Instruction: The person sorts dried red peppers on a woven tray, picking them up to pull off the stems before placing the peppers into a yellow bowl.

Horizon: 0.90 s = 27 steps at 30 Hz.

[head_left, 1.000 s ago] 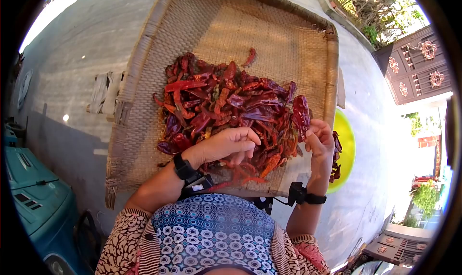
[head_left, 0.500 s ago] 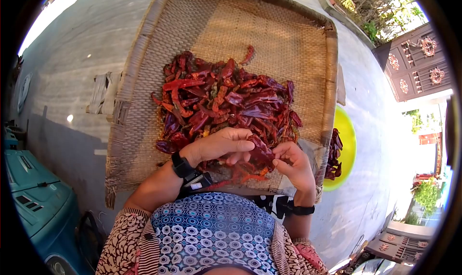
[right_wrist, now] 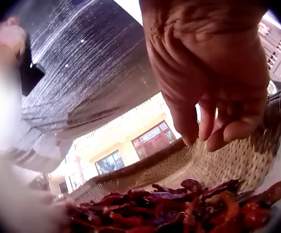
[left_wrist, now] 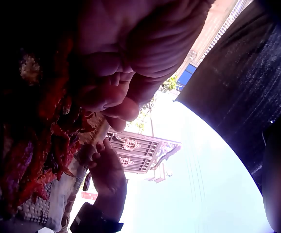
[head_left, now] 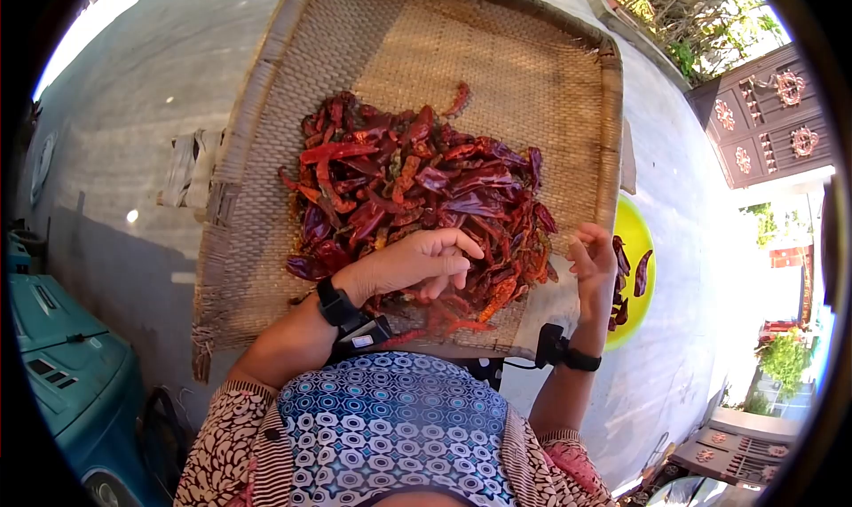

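Dark red dried chillies are heaped on a woven tray. Over the front of the heap is the left hand, its fingers loosely bent and nothing visible in them; the left wrist view shows this hand with its fingertips close together. At the tray's right edge the right hand is raised and empty, fingers apart and slightly bent. In the right wrist view the right hand hangs above chillies. One long chilli shows against the yellow basin, right of that hand.
The yellow basin, holding several chillies, stands beyond the tray's right edge. A teal vehicle is at the lower left. Brown patterned gates and greenery are at the right.
The right hand brought a chilli down beside the left hand, then moved back right and let it go. That chilli now shows at the basin. The left hand has barely moved.
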Available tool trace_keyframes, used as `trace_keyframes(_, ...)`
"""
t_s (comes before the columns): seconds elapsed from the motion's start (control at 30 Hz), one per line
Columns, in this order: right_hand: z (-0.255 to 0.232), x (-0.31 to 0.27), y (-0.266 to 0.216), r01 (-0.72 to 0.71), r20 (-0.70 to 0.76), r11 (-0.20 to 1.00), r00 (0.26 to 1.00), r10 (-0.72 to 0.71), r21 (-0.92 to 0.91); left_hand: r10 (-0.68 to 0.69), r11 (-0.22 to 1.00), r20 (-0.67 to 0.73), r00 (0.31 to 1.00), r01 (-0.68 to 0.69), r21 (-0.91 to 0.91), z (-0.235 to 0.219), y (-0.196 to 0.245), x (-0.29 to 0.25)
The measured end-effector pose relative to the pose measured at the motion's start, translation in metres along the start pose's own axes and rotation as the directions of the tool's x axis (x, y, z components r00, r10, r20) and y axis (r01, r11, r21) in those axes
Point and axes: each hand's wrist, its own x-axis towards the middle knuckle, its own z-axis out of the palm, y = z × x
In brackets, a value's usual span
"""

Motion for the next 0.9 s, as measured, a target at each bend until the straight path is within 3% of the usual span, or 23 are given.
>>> trace_keyframes(0.03, 0.006, 0.009, 0.006, 0.087, 0.001, 0.968, 0.996, -0.089, -0.235, -0.002, 1.0, 0.002, 1.0, 0.002, -0.005, 0.0, 0.0, 0.0)
trace_keyframes(0.1, 0.017, 0.026, 0.014, 0.231, 0.061, 0.725, 0.966, -0.252, -0.649, -0.008, 1.0, 0.002, 1.0, 0.008, -0.013, -0.001, 0.0, 0.0)
trace_keyframes(0.2, 0.031, 0.031, 0.014, 0.111, 0.092, 0.741, 0.994, -0.066, -0.662, -0.007, 1.0, -0.004, 1.0, 0.007, -0.016, 0.0, 0.0, 0.0)
trace_keyframes(0.3, 0.032, 0.025, 0.005, 0.09, 0.078, 0.739, 0.996, -0.051, -0.667, -0.001, 1.0, -0.002, 1.0, 0.001, -0.002, 0.0, 0.0, 0.0)
trace_keyframes(0.4, 0.027, 0.016, 0.002, 0.108, 0.005, 0.791, 0.991, -0.131, -0.602, 0.001, 1.0, 0.003, 1.0, -0.001, 0.001, -0.002, -0.003, 0.001)
trace_keyframes(0.47, 0.028, -0.001, -0.004, 0.073, 0.021, 0.951, 0.997, -0.069, -0.302, 0.002, 1.0, 0.004, 1.0, -0.002, -0.001, -0.003, -0.004, 0.002)
trace_keyframes(0.53, 0.035, -0.021, -0.018, 0.003, 0.075, 1.0, 0.997, -0.001, -0.023, 0.009, 1.0, 0.001, 1.0, -0.009, -0.014, -0.003, -0.005, 0.002)
trace_keyframes(0.73, 0.065, -0.062, -0.056, 0.265, 0.374, 0.958, 0.903, -0.209, -0.106, 0.019, 1.0, -0.012, 1.0, -0.02, -0.006, 0.001, -0.001, 0.001)
trace_keyframes(0.9, 0.074, -0.068, -0.062, 0.246, 0.462, 0.965, 0.868, -0.18, -0.086, -0.04, 0.999, -0.016, 0.999, 0.039, -0.033, -0.003, -0.005, 0.0)
